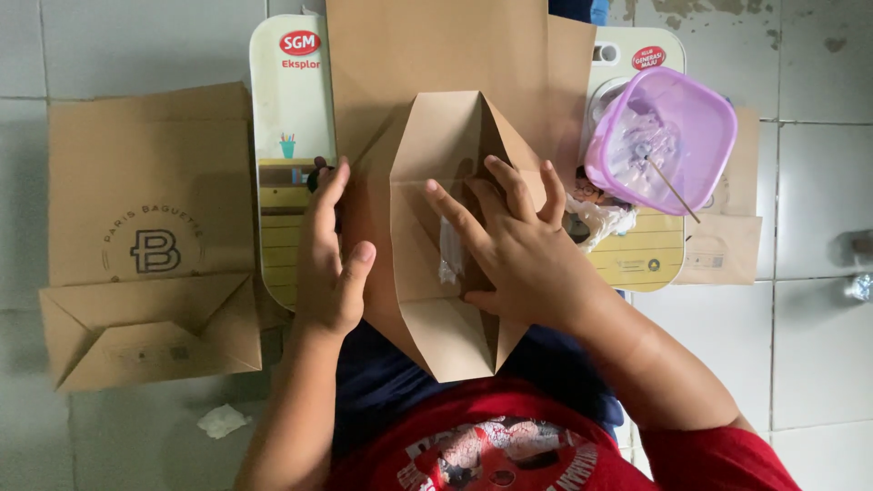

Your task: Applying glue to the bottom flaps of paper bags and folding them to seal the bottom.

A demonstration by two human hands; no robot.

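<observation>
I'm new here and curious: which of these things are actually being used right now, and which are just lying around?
In use:
left hand
right hand
brown paper bag being folded
smear of white paste
purple tub of paste
thin stick

Lying about:
finished brown bag
crumpled white scrap

A finished paper bag [150, 236] lies left of the board [289, 155], tub [661, 138] right.

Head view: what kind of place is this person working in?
Probably a home or small workshop floor, used for making paper bags by hand. The person sits on pale floor tiles, pressing a brown paper bag with both hands; a finished bag and a purple tub of glue lie alongside.
</observation>
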